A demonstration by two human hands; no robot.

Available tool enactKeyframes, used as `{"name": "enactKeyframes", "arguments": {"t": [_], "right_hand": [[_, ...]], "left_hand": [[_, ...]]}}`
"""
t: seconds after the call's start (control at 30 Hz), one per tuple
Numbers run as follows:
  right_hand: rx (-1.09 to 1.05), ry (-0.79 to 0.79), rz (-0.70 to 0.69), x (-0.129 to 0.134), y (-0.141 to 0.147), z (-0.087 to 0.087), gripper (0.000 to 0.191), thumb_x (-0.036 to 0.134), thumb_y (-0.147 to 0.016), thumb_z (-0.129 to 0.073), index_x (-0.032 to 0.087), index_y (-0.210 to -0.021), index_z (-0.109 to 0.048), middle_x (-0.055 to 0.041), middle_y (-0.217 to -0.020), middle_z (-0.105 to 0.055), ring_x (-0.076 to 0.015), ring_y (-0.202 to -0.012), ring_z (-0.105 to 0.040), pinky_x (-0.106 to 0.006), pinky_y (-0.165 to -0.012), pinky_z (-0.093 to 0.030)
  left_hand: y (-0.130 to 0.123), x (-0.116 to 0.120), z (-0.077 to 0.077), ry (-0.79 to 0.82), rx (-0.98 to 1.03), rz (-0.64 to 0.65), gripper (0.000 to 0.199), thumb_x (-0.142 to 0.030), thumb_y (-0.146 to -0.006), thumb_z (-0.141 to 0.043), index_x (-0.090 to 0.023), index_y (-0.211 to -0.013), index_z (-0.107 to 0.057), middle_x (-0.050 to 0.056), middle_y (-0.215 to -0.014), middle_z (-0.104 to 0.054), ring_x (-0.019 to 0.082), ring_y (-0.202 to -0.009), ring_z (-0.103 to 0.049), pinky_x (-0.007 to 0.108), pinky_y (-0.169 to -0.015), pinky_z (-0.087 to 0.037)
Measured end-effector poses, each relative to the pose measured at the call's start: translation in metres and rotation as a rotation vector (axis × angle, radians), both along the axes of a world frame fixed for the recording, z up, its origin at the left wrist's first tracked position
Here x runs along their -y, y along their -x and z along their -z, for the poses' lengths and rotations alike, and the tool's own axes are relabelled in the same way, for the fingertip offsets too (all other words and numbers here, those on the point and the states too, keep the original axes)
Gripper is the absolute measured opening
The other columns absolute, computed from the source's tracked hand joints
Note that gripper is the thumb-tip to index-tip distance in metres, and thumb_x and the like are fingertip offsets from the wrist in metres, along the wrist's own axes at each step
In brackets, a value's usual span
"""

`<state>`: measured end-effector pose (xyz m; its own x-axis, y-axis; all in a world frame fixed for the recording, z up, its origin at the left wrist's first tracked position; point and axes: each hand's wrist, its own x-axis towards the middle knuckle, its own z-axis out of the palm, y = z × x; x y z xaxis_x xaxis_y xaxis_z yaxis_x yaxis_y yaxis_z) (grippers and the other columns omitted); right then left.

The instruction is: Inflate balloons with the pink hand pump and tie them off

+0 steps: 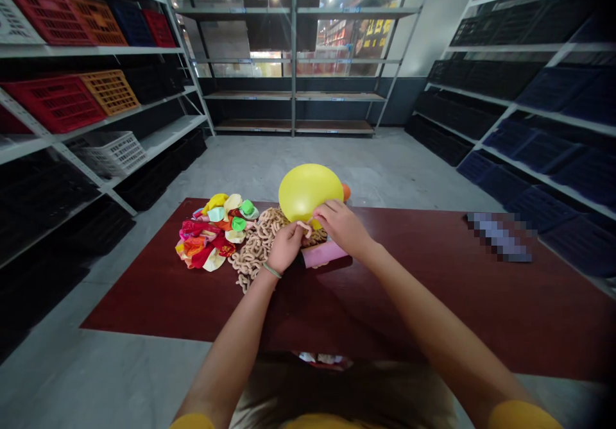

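One yellow balloon, inflated, sits at the far edge of the dark red tabletop. Should be very light, soft and easy to burst, with a slippery skin: take it low, near the neck, and keep nails off. Right hand has its fingers curled narrow against the lower edge. Left hand is at a pale tan loop; can't tell if it's gripping. Neck is hidden behind the fingers. Nearby: heap of flat coloured balloons, chain of tan loops, pink tube. Orange object is mostly hidden behind the balloon; blurred patch at right is unreadable.
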<state>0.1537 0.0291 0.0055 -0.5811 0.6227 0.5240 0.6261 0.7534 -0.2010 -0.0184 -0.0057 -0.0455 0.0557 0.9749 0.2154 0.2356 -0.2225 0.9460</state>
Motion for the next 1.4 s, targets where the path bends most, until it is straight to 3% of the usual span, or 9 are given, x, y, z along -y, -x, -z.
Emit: {"name": "enactKeyframes", "arguments": {"t": [0.17,0.43,0.6,0.77,0.9,1.07,1.2,1.4], "right_hand": [[-0.153,-0.057,0.132,0.013,0.001,0.023,0.022,0.023,-0.097,-0.038,0.020,-0.094,-0.059,-0.0107,-0.098,-0.056,-0.0251,-0.096,-0.047,-0.039,-0.085,-0.043],[-0.318,0.065,0.029,0.019,-0.009,0.052,0.013,0.023,-0.097,-0.045,0.022,-0.095,-0.058,-0.0069,-0.095,-0.058,-0.0217,-0.095,-0.050,-0.037,-0.085,-0.044],[-0.354,0.129,0.040,0.020,-0.020,0.053,0.013,0.026,-0.095,-0.049,0.022,-0.094,-0.062,-0.0060,-0.094,-0.060,-0.0212,-0.095,-0.051,-0.038,-0.086,-0.045],[-0.435,0.209,0.009,0.022,-0.026,0.050,0.018,0.029,-0.097,-0.047,0.026,-0.103,-0.064,-0.0045,-0.098,-0.062,-0.0195,-0.097,-0.056,-0.036,-0.086,-0.046],[-0.305,0.141,-0.001,0.024,-0.024,0.052,0.022,0.029,-0.099,-0.044,0.026,-0.104,-0.064,-0.0042,-0.100,-0.065,-0.0183,-0.094,-0.058,-0.033,-0.083,-0.044],[-0.152,0.049,0.031,0.025,-0.026,0.053,0.023,0.027,-0.098,-0.043,0.023,-0.095,-0.065,-0.0058,-0.093,-0.066,-0.0191,-0.088,-0.056,-0.033,-0.080,-0.041],[-0.149,0.035,0.019,0.025,-0.024,0.055,0.019,0.025,-0.097,-0.043,0.022,-0.092,-0.061,-0.0057,-0.092,-0.064,-0.0190,-0.087,-0.053,-0.032,-0.079,-0.041],[-0.170,0.044,0.033,0.027,-0.014,0.058,0.010,0.020,-0.092,-0.047,0.023,-0.084,-0.054,-0.0050,-0.085,-0.060,-0.0193,-0.085,-0.053,-0.031,-0.076,-0.042]], "left_hand": [[0.000,-0.004,0.003,0.107,0.196,0.047,0.031,-0.041,-0.090,-0.048,-0.016,-0.081,-0.064,0.002,-0.074,-0.065,0.012,-0.062,-0.058,0.024,-0.062,-0.048],[-0.004,-0.008,0.010,0.158,0.274,0.008,0.031,-0.043,-0.081,-0.065,-0.014,-0.091,-0.064,0.001,-0.077,-0.065,0.010,-0.060,-0.056,0.022,-0.060,-0.048],[-0.005,-0.005,0.011,0.088,0.154,0.062,0.024,-0.039,-0.084,-0.063,-0.015,-0.088,-0.063,0.002,-0.079,-0.066,0.012,-0.070,-0.061,0.023,-0.066,-0.049],[-0.005,0.002,0.011,-0.013,-0.124,0.096,0.020,-0.035,-0.088,-0.058,-0.017,-0.095,-0.065,0.004,-0.086,-0.069,0.015,-0.075,-0.064,0.025,-0.069,-0.049],[-0.006,0.006,0.009,-0.122,-0.323,0.135,0.012,-0.026,-0.089,-0.056,-0.019,-0.093,-0.064,0.002,-0.081,-0.069,0.014,-0.072,-0.063,0.025,-0.070,-0.048],[-0.006,0.008,0.009,-0.179,-0.415,0.122,0.010,-0.023,-0.088,-0.056,-0.019,-0.094,-0.064,0.002,-0.079,-0.069,0.014,-0.070,-0.062,0.025,-0.067,-0.047],[-0.006,0.009,0.012,-0.182,-0.440,0.066,0.008,-0.025,-0.085,-0.060,-0.019,-0.091,-0.063,0.001,-0.076,-0.068,0.013,-0.066,-0.061,0.023,-0.062,-0.045],[-0.006,0.010,0.017,-0.269,-0.423,-0.116,0.010,-0.026,-0.082,-0.063,-0.020,-0.090,-0.062,0.000,-0.074,-0.067,0.011,-0.063,-0.061,0.021,-0.062,-0.046]]}}
